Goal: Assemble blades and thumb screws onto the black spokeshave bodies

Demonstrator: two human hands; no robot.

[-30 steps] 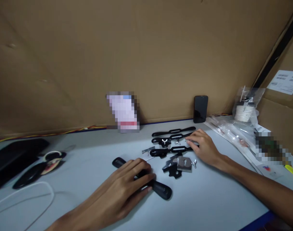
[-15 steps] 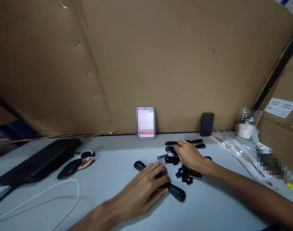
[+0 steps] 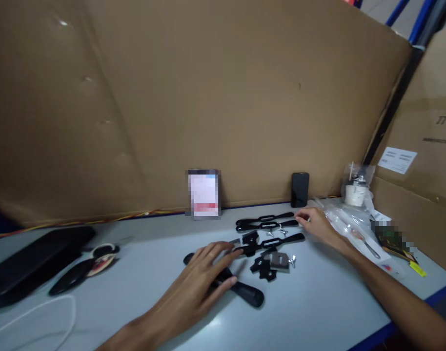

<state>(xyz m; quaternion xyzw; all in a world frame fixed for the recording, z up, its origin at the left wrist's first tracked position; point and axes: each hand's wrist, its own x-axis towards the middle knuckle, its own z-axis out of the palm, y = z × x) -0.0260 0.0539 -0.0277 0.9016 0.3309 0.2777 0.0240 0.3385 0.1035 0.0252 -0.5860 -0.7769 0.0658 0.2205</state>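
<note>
My left hand (image 3: 204, 273) rests over a black double-ended tool (image 3: 248, 292), fingers apart, its fingertips near the small parts; whether it grips the tool is hidden. My right hand (image 3: 314, 224) is at the right ends of two slotted black handles (image 3: 269, 219), thumb and forefinger close together. Nearer me, a third slotted handle (image 3: 291, 240) lies beside a small black part (image 3: 250, 238). Silver wing screws (image 3: 283, 231) lie between the handles. Black notched plates (image 3: 263, 265) and a grey metal block (image 3: 279, 262) sit below them, with another wing screw (image 3: 292, 261) alongside.
A lit screen (image 3: 204, 195) and a dark phone (image 3: 299, 190) lean against the cardboard wall (image 3: 208, 97). Plastic packaging and a bagged white cup (image 3: 354, 195) are at right. At left are a black case (image 3: 43, 263), a mouse-like black object (image 3: 71, 278) and a white cable (image 3: 74, 312).
The view has turned right. My right hand has moved off the middle of the handles to their right ends, uncovering the handles, wing screws and metal block. My left hand's fingers have spread.
</note>
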